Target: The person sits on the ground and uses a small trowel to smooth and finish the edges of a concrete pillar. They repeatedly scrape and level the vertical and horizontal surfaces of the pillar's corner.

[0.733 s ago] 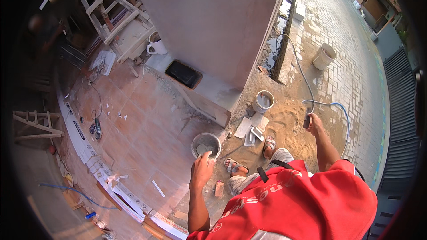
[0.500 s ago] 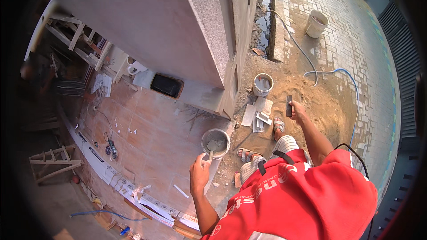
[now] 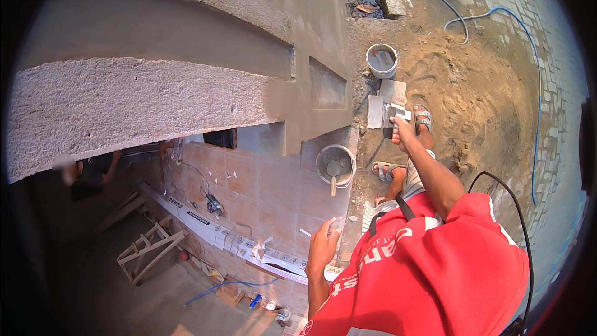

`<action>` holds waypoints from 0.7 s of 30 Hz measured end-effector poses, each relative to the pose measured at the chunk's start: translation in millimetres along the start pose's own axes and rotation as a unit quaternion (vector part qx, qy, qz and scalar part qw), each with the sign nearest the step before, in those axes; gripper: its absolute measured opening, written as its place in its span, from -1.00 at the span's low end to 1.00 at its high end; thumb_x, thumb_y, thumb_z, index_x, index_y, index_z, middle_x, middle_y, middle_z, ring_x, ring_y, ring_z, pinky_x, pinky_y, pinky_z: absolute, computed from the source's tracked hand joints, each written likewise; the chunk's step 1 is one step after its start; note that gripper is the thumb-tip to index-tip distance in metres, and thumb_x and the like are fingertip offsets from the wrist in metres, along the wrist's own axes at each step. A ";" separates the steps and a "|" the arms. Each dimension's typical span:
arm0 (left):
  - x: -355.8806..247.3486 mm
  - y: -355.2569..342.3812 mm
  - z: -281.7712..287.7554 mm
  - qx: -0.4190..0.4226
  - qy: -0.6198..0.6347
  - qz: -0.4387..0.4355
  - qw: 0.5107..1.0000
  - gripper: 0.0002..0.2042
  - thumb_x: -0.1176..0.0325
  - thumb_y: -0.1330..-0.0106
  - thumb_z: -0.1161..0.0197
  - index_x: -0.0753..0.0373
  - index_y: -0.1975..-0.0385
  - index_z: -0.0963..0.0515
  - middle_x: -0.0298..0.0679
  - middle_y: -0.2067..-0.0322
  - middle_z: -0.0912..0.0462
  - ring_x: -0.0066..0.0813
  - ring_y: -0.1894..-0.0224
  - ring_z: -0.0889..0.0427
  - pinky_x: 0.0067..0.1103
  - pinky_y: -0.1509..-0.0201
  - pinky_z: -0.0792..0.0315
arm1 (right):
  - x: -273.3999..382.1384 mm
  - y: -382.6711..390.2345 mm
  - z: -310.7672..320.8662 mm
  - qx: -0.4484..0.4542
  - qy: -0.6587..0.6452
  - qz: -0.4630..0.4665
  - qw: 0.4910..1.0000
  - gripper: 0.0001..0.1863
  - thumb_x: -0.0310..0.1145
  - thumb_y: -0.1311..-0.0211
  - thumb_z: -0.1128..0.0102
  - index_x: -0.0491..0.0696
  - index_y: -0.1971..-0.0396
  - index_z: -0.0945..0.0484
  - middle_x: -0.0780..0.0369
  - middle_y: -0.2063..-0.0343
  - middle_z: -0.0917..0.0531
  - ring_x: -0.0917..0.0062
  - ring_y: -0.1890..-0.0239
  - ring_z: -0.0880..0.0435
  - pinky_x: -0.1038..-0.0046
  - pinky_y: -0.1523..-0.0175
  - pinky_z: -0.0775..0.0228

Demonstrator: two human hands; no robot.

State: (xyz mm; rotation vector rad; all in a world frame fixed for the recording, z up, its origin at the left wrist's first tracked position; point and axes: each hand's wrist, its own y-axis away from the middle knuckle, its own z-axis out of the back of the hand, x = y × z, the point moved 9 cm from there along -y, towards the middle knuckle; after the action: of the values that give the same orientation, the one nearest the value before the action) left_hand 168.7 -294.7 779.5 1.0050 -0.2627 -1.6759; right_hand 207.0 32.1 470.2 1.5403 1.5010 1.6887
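My left hand (image 3: pixel 323 244) is held low, fingers partly spread, with nothing visible gripped. Beyond it stands a bucket (image 3: pixel 353 162) of grey mortar, with a trowel (image 3: pixel 333 185) standing in it, its wooden handle toward me and apart from my hand. My right hand (image 3: pixel 402 132) is closed round a dark, flat, rectangular hand tool (image 3: pixel 388 132), most of it hidden by the fingers. Beneath and behind that hand lie several pale tile pieces (image 3: pixel 375 112) on the ground, near my sandalled foot (image 3: pixel 423 118).
A pale bucket (image 3: pixel 381 61) with liquid and a tool stands past the tiles. Sand (image 3: pixel 472 99) spreads to the right, with a hose (image 3: pixel 537 87) beyond. A plastered wall (image 3: pixel 143 96) fills the upper left. A power tool (image 3: pixel 214 205), wooden stand (image 3: pixel 149 249) and another person (image 3: pixel 99 171) are at left.
The view has swung left and closer to the wall. My left hand has drawn back from the trowel handle. My right hand, still holding the dark tool, now appears over the tile pieces.
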 end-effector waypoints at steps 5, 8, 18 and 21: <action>-6.6 7.4 -1.8 -0.007 0.013 0.045 0.999 -0.60 0.36 -0.27 -0.21 0.33 -0.09 -0.42 0.08 0.30 -0.63 -0.06 0.23 -0.64 -0.36 0.13 -0.46 | 4.8 22.5 -64.3 0.080 0.017 0.032 0.996 -0.32 -0.14 -0.05 -0.32 0.07 -0.21 -0.36 0.41 0.52 -0.45 0.73 0.60 -0.38 0.59 0.52 -0.33; -14.1 8.0 -7.8 -0.003 0.027 0.074 0.997 -0.60 0.35 -0.28 -0.20 0.32 -0.10 -0.42 0.05 0.31 -0.64 -0.10 0.26 -0.64 -0.37 0.14 -0.47 | 37.9 61.0 -115.5 0.113 0.051 0.126 0.984 -0.21 -0.15 -0.02 -0.37 -0.04 -0.28 -0.29 0.31 0.43 -0.52 0.68 0.52 -0.44 0.59 0.48 -0.35; 31.0 32.8 -60.2 -0.003 0.074 0.121 0.990 -0.58 0.30 -0.30 -0.19 0.30 -0.12 -0.40 0.01 0.30 -0.66 -0.16 0.23 -0.66 -0.38 0.12 -0.47 | 119.8 138.3 -254.8 0.156 0.065 0.382 0.909 -0.26 -0.16 -0.06 -0.35 -0.05 -0.26 -0.33 0.20 0.09 -0.46 0.54 0.11 -0.41 0.50 0.02 -0.33; 45.0 41.7 -68.8 -0.009 0.068 0.145 0.987 -0.60 0.33 -0.25 -0.22 0.29 -0.08 -0.45 -0.03 0.33 -0.67 -0.28 0.27 -0.65 -0.44 0.14 -0.47 | 87.6 146.9 -251.2 0.114 0.100 0.390 0.908 -0.28 -0.19 -0.08 -0.33 -0.04 -0.27 -0.32 0.16 0.08 -0.47 0.49 0.10 -0.43 0.49 0.01 -0.32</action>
State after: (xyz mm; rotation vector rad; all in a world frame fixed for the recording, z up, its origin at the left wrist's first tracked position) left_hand 246.0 -327.9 741.8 1.0112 -0.2879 -1.3398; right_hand 8.9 -51.9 684.8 2.3786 1.2798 2.1967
